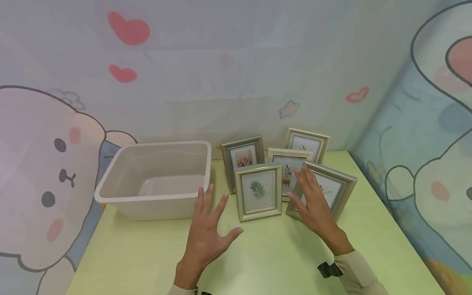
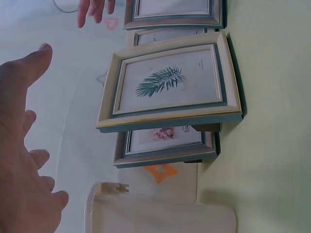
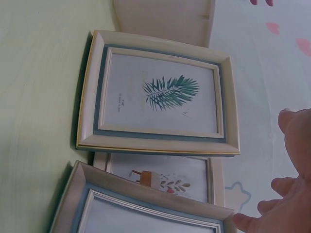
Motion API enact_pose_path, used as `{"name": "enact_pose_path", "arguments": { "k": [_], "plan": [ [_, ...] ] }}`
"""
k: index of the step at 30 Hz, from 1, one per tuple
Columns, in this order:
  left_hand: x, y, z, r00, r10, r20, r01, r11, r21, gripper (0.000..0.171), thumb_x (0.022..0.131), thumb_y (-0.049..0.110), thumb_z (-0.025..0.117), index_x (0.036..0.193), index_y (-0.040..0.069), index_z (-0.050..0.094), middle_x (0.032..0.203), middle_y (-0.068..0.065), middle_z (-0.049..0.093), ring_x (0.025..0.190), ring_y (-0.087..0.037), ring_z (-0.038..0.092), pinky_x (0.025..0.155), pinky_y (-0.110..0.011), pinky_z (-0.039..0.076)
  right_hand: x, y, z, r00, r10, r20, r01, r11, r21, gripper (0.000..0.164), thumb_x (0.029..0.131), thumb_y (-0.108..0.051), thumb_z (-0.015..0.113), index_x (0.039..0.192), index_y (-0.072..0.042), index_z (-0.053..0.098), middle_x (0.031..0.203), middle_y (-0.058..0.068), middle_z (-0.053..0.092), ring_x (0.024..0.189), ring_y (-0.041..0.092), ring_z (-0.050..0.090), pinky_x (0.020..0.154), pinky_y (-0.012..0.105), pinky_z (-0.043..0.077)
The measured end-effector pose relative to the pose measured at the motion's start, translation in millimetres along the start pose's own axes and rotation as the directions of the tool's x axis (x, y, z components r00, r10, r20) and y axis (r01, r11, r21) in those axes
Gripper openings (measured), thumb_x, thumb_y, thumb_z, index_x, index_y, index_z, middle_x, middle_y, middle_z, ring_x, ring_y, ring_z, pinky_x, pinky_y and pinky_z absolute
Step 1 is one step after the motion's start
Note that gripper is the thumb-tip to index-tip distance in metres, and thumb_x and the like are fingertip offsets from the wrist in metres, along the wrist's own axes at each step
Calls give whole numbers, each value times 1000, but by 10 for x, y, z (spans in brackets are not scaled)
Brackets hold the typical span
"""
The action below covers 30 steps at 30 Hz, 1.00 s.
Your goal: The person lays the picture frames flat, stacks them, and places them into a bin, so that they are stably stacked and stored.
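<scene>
Several picture frames stand grouped on the table. In front is a cream frame with a green fern leaf print [image 1: 258, 190], facing the head camera. My left hand [image 1: 206, 235], fingers spread, is in front of the bin's right end and left of the fern frame. Fingers apart, my right hand [image 1: 315, 205] overlaps a tilted silvery frame [image 1: 344, 186] at the right. Neither hand holds anything. Behind stand a cream frame with a potted-plant print [image 1: 289, 157], a darker frame with a pinkish print [image 1: 243, 157] and another cream frame [image 1: 306, 141].
A beige plastic bin [image 1: 155, 209] sits at the table's back left, its inside bare. The pale green table [image 1: 258, 262] meets a cartoon-printed cloth backdrop [image 1: 221, 82] at the back, with more printed cloth along the right side.
</scene>
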State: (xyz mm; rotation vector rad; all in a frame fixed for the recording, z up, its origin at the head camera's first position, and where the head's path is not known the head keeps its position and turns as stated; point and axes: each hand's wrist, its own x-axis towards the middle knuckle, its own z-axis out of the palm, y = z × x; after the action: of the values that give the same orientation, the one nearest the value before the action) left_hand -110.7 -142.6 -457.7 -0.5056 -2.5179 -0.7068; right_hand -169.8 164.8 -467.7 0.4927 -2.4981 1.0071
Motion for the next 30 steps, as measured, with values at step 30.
{"name": "enact_pose_path", "arguments": {
  "k": [30],
  "plan": [
    [-52, -315, 869, 846, -287, 449, 532, 514, -673, 94, 89, 26, 76, 161, 27, 17, 169, -3, 11, 155, -37, 12, 116, -64, 29, 623, 154, 124, 992, -87, 90, 68, 977, 202, 47, 93, -3, 67, 137, 6, 55, 142, 29, 50, 118, 45, 60, 90, 50, 57]
  ]
}}
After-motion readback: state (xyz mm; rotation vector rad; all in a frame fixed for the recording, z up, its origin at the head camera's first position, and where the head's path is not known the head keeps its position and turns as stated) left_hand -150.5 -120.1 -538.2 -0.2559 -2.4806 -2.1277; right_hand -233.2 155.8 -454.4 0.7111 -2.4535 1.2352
